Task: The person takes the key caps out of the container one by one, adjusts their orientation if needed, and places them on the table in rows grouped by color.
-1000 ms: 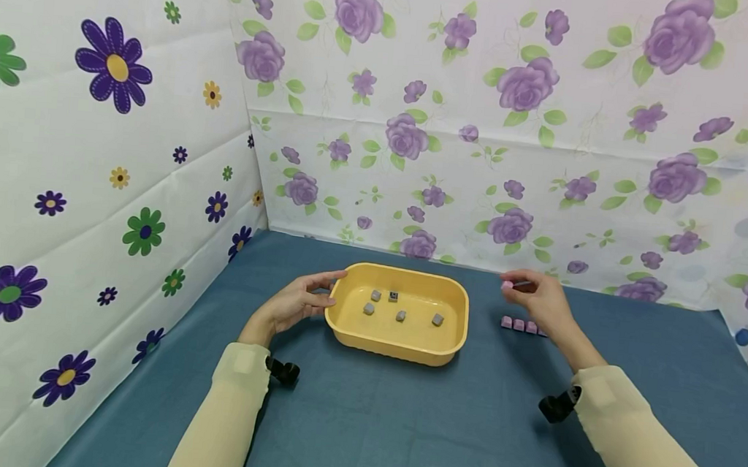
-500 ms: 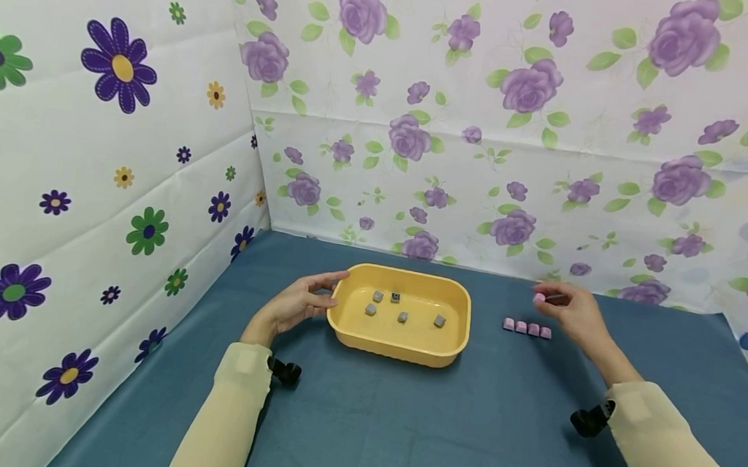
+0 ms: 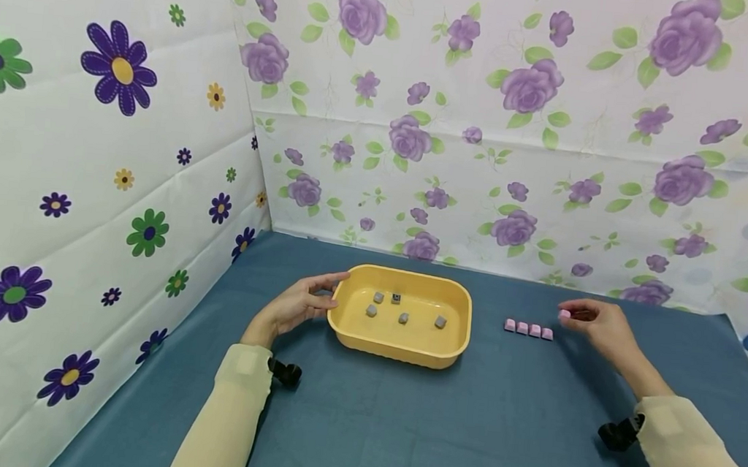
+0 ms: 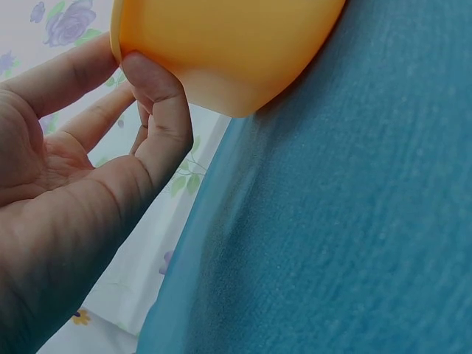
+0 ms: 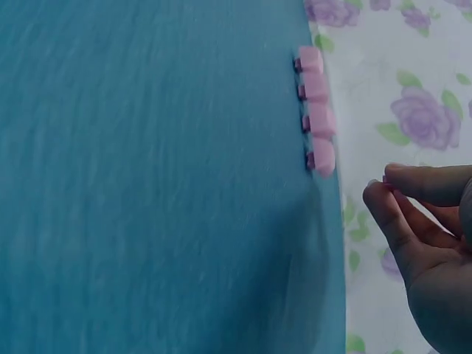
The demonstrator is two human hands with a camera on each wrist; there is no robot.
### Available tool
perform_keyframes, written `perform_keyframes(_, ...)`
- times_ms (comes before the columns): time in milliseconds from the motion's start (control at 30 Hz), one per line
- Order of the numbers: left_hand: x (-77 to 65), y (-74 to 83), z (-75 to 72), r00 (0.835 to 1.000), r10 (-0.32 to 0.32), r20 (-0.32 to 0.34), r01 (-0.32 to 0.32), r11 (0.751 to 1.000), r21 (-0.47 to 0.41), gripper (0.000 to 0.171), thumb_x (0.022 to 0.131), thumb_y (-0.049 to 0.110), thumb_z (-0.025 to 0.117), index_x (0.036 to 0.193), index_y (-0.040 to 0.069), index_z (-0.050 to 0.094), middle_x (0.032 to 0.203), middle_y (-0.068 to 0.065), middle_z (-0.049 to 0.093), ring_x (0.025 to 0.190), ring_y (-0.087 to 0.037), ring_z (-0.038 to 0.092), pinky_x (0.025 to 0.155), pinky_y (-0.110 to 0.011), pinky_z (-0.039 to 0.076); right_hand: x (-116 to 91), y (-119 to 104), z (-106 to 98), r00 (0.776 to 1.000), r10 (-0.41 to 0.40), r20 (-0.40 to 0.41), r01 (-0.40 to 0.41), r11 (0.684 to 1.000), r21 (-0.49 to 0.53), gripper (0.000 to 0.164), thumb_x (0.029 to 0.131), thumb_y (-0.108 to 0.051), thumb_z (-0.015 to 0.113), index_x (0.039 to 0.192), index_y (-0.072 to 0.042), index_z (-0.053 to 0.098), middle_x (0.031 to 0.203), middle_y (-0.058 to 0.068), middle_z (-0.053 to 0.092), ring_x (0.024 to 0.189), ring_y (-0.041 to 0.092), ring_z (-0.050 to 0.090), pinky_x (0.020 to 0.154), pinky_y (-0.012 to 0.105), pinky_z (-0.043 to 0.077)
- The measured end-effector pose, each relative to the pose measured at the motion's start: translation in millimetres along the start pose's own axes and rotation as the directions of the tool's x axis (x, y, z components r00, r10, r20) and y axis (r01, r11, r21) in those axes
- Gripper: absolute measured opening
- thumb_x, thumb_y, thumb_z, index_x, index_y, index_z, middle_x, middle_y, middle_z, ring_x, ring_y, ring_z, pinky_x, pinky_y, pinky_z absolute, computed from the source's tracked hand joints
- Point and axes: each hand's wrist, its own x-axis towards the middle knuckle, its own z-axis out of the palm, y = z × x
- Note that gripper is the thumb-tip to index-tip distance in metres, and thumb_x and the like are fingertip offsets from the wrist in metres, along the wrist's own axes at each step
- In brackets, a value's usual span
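Near back edge of surface point(image 3: 398, 426), my right fingers point(image 5: 431, 184) pinch pink cube point(image 3: 564, 315); left fingers point(image 3: 325, 281) pinch yellow tray point(image 3: 394, 349), grey pieces point(image 3: 440, 322) inside.

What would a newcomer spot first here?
Probably the yellow tray on the blue cloth, small grey pieces scattered inside and the left hand pinching its left end. Next, to its right, a row of four pink pieces, with the right hand pinching another pink piece just beyond the row's right end.

The desk point(image 3: 398, 433) is covered in blue cloth. The white rear sheet point(image 3: 332, 98) is purple-rose-patterned; the white left sheet point(image 3: 89, 160) is multicoloured-flower-patterned.
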Motion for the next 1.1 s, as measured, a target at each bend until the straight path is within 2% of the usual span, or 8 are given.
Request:
perform_keyframes(100,0.1,0.5,0.2,1.0,0.0,0.001,0.0,1.0,0.0,0.064,0.103,0.001,0.062,0.161,0.015,0.042,0.142,-0.023,0.044,0.123,-0.037,0.057,0.092,-0.033,0.058,-2,5,-2,1.0,0.006,0.013,-0.006,1.0,-0.007,0.041,0.102,-0.022,0.071,0.133,0.005,0.067,0.122,0.026,0.069,0.092,-0.001,0.063,0.082,0.045,0.058)
perform_keyframes(333,0.4,0.5,0.3,1.0,0.001,-0.003,-0.001,1.0,0.0,0.064,0.102,0.0,0.063,0.161,0.014,0.042,0.138,-0.021,0.045,0.121,-0.037,0.057,0.092,-0.033,0.058,-3,19,-2,0.996,0.016,0.087,-0.013,0.999,-0.036,0.04,0.102,-0.021,0.071,0.131,0.006,0.068,0.117,0.024,0.07,0.092,0.02,0.066,0.075,0.035,0.056)
perform_keyframes(767,1.3,-1.8,-1.1,1.0,-0.008,-0.005,0.008,1.0,-0.01,0.065,0.101,-0.001,0.063,0.161,0.014,0.043,0.137,-0.02,0.046,0.118,-0.035,0.058,0.09,-0.032,0.058,-5,27,5,0.993,-0.011,0.115,0.014,1.0,-0.027,0.03,0.099,-0.012,0.072,0.122,0.007,0.071,0.099,0.014,0.069,0.078,0.022,0.058,0.063,0.032,0.049)
perform_keyframes(933,1.0,-1.6,-0.5,1.0,-0.013,-0.008,0.013,1.0,-0.009,0.065,0.101,-0.001,0.063,0.161,0.014,0.043,0.135,-0.018,0.046,0.115,-0.032,0.059,0.09,-0.032,0.058,-4,27,8,0.994,-0.037,0.103,0.044,0.997,-0.063,0.027,0.098,-0.009,0.074,0.12,0.007,0.073,0.101,0.015,0.064,0.075,0.02,0.053,0.06,0.03,0.044)
perform_keyframes(1100,0.9,-1.0,-0.5,1.0,-0.016,-0.009,0.016,1.0,-0.008,0.065,0.101,-0.001,0.063,0.161,0.014,0.043,0.134,-0.018,0.046,0.113,-0.031,0.058,0.09,-0.032,0.058,-4,26,9,0.995,-0.033,0.095,0.038,0.998,-0.056,0.03,0.098,-0.013,0.074,0.121,0.007,0.072,0.099,0.014,0.065,0.073,0.02,0.053,0.06,0.03,0.045)
